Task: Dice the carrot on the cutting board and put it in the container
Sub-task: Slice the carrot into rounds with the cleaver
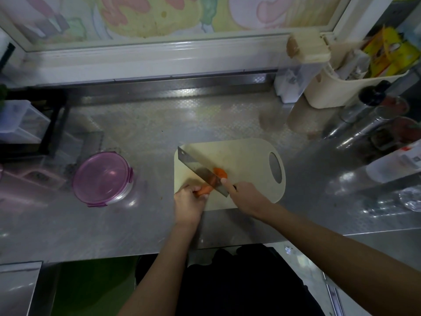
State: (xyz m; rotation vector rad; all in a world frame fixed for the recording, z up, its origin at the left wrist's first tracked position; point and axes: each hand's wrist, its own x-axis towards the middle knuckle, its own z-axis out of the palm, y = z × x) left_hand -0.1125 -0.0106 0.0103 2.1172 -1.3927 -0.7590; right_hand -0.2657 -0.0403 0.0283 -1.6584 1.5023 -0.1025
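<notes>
On the beige plastic cutting board (246, 156), the left hand (189, 202) pinched the orange carrot (205, 189); the right hand (246, 197) gripped the steel cleaver (196, 167) across it. The lidded round purple container (103, 177) sat well left.

The carrot (220, 172) is bright orange on a pale cream cutting board (246, 165). The knife (200, 171) blade is silvery grey. The container (103, 177) has a translucent pink-purple lid. The bench (148, 124) is dull steel with a fine embossed diamond pattern. A cream basket (341, 87) holds yellow packets (391, 51).
</notes>
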